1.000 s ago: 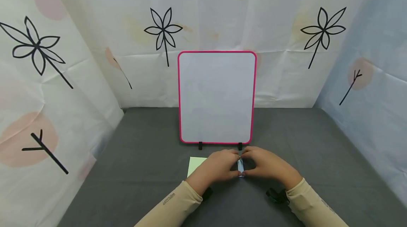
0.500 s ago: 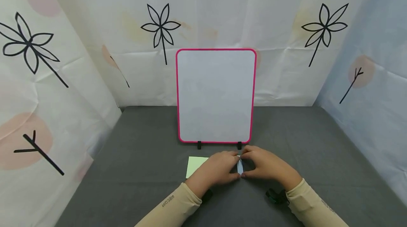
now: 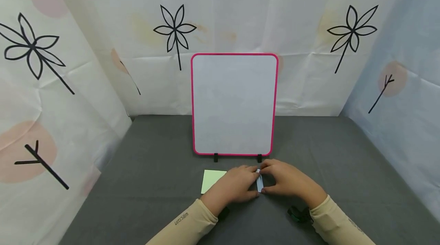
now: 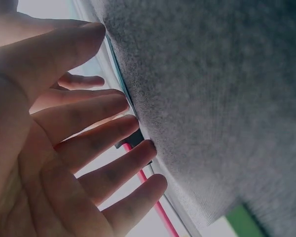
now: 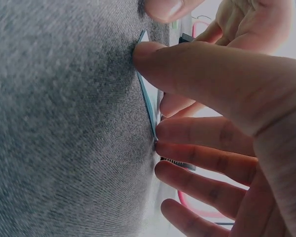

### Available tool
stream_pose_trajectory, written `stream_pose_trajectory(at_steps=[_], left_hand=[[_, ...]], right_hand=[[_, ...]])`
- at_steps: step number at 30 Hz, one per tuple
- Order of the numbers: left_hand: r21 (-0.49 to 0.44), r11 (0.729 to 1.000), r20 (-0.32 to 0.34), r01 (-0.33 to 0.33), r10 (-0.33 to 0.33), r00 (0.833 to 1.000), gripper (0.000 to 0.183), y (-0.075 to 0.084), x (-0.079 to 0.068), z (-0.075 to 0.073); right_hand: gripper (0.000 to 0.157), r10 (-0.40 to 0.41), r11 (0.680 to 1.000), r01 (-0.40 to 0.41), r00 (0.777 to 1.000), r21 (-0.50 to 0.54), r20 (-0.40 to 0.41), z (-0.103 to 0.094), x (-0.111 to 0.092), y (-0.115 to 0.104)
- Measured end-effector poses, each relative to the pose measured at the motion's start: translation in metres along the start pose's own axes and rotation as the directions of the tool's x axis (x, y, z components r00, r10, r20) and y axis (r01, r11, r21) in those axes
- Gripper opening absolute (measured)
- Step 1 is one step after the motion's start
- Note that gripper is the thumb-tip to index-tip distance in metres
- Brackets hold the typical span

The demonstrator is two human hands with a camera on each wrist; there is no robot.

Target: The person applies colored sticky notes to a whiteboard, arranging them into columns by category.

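A narrow strip of folded light-blue paper lies on the grey tabletop between the two hands. My left hand is on its left, fingertips at the strip's far end and thumb apart from the near end. Its fingers are spread and nearly straight in the left wrist view. On the other side, my right hand spans the strip. In the right wrist view its thumb presses near one end of the paper and the forefinger touches the other end. The remaining fingers extend loosely.
A pale green square of paper lies left of the strip, partly behind the left hand. Behind the hands stands a whiteboard with a pink frame on small black feet. Patterned cloth surrounds the table at back and sides.
My left hand has shifted slightly left and toward me, its thumb drawing back from the strip's near end. More of the blue strip shows. The right hand stays nearly in place.
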State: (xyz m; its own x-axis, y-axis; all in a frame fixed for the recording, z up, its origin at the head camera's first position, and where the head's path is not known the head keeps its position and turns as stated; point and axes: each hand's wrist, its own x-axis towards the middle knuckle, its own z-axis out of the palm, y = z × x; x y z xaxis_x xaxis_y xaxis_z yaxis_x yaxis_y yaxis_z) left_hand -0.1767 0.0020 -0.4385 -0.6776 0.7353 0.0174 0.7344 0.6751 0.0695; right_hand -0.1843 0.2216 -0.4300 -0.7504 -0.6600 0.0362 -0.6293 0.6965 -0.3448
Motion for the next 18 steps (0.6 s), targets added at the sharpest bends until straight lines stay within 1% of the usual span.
stream_pose_trajectory(at_steps=[6, 10, 18], left_hand=[[0.006, 1.000, -0.001, 0.024, -0.024, 1.000, 0.049, -0.0003, 0.0009, 0.0001], [0.020, 0.999, -0.001, 0.036, -0.036, 0.999, 0.051, -0.0003, 0.0023, 0.0002], [0.018, 0.999, 0.005, 0.050, -0.051, 0.999, 0.040, 0.0017, 0.0053, 0.0012]], right_hand=[[0.042, -0.014, 1.000, 0.014, 1.000, 0.000, 0.001, 0.0003, 0.0014, -0.0005], [0.041, -0.003, 1.000, 0.004, 1.000, -0.009, 0.009, -0.0008, 0.0029, 0.0005], [0.042, -0.014, 1.000, 0.014, 1.000, -0.005, 0.015, 0.0004, 0.0027, 0.0029]])
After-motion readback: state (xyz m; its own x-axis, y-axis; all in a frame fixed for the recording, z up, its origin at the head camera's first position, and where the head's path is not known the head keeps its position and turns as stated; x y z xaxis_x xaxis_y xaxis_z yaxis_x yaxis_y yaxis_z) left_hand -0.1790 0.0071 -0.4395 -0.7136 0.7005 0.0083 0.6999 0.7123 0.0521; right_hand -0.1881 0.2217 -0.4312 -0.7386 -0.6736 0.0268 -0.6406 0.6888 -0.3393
